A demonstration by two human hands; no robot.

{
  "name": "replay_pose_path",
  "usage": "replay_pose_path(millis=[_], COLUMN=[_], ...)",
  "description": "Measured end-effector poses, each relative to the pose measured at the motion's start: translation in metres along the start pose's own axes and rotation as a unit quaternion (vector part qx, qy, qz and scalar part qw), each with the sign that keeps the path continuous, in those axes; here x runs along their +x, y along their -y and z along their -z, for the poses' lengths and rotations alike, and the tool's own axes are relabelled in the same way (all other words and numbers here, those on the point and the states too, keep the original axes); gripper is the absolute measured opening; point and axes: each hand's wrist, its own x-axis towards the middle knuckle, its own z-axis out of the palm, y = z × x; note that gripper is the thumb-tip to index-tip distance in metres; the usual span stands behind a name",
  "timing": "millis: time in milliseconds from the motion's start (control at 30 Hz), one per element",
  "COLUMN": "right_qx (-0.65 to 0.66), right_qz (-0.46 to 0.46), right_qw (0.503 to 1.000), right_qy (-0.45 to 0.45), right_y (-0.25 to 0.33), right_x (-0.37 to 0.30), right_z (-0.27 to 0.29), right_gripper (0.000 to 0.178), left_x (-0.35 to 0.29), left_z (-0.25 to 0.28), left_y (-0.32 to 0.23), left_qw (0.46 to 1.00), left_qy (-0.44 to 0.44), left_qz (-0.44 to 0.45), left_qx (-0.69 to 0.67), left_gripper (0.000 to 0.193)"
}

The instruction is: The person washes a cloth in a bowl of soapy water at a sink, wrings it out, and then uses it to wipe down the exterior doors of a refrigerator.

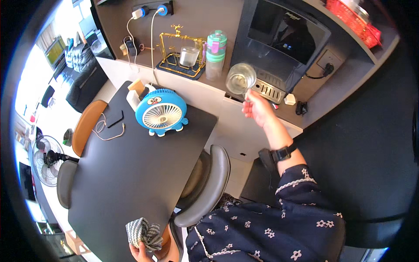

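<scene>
A black table [131, 174] fills the lower left of the view, with a grey chair [209, 183] tucked against its edge at 5 o'clock from the table centre. A dark dispenser unit [283, 39] stands on the grey counter [227, 105] at 1 o'clock. A blue round desk fan [160, 112] sits at the far end of the table, at 12 o'clock from its centre. A gold cup rack [181, 54] holding one tumbler stands on the counter at 11 o'clock from the fan, with a green-lidded bottle [215, 54] just beside it at 3 o'clock.

The right hand [257, 108] is raised in front of the dispenser, fingers clamped on a clear glass [240, 78], which sits tilted at 11 o'clock from the hand. The left hand [142, 252] is at the bottom edge, fingers closed around a grey striped cloth [144, 235] at the near table edge.
</scene>
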Motion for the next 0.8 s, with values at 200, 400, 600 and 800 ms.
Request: replay_pose_path(millis=[200, 400, 600, 800], right_qx=[0.052, 0.056, -0.546, -0.592], right_qz=[-0.111, -0.142, 0.193, 0.424], right_qw=[0.992, 0.988, 0.751, 0.593], right_qy=[-0.033, -0.011, -0.316, -0.342], right_y=[0.031, 0.029, 0.061, 0.104], right_x=[0.033, 0.036, -0.011, -0.033], right_z=[0.055, 0.078, 0.04, 0.018], right_gripper=[0.035, 0.037, 0.034, 0.021], left_x=[-0.022, -0.022, -0.018, -0.021], left_z=[-0.032, -0.025, -0.027, -0.031], left_y=[-0.051, -0.052, -0.053, -0.06], left_qw=[0.994, 0.992, 0.992, 0.992], left_qy=[-0.064, -0.067, -0.062, -0.056], left_qz=[0.031, 0.021, 0.019, 0.009], left_qx=[0.083, 0.107, 0.109, 0.115], left_gripper=[0.051, 0.051, 0.051, 0.052])
